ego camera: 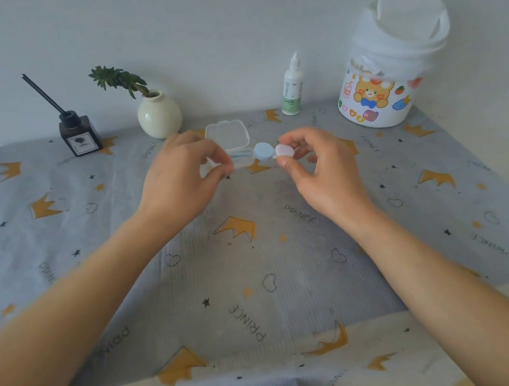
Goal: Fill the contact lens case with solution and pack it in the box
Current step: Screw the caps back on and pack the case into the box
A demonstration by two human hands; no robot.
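The desk (pixel 257 259), under a crown-print cloth, is carrying a sticker-covered tub (pixel 378 96) far right and the solution bottle (pixel 292 90) standing just left of it, within reach for filling. The clear box (pixel 227 137) is sitting open mid-desk, its front steadied by the pinching left hand (pixel 184 177). The right hand (pixel 319 166) is pinching the contact lens case (pixel 273 151) by its pink cap, just right of the box, probably bringing it to or from the box.
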